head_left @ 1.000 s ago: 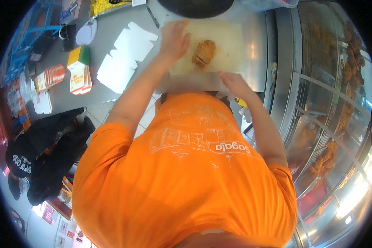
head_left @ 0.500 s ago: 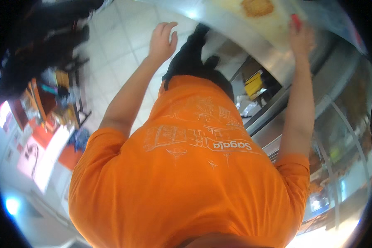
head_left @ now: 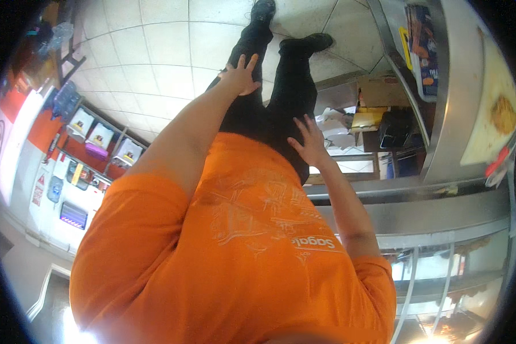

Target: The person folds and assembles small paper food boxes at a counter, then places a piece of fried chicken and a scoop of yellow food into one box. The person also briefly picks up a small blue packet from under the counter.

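My left hand point(head_left: 241, 77) rests over the thigh of my black trousers point(head_left: 247, 117), fingers spread and nothing in them. Close to the other thigh is my right hand point(head_left: 311, 143), also empty with its fingers apart; whether it touches the cloth I cannot tell. A cream cutting board point(head_left: 480, 140) lies on the steel counter point(head_left: 450, 114) at the far right, with a flat, browned round food point(head_left: 505, 116) on it. Near the board's close corner sits a red handle point(head_left: 497, 162) beside something whitish; what it belongs to is unclear.
Below the counter, shelves hold a cardboard box point(head_left: 381, 92), a yellow package point(head_left: 367, 120) and a black container point(head_left: 394, 129). A glass display case point(head_left: 424, 275) stands at the lower right. Wall shelves at the left carry boxes point(head_left: 100, 136). Tiled floor point(head_left: 160, 54) lies ahead.
My right hand has let go of the red-handled thing and come back beside my thigh. My left hand has lowered onto my leg. The view has turned, moving the board to the right edge.
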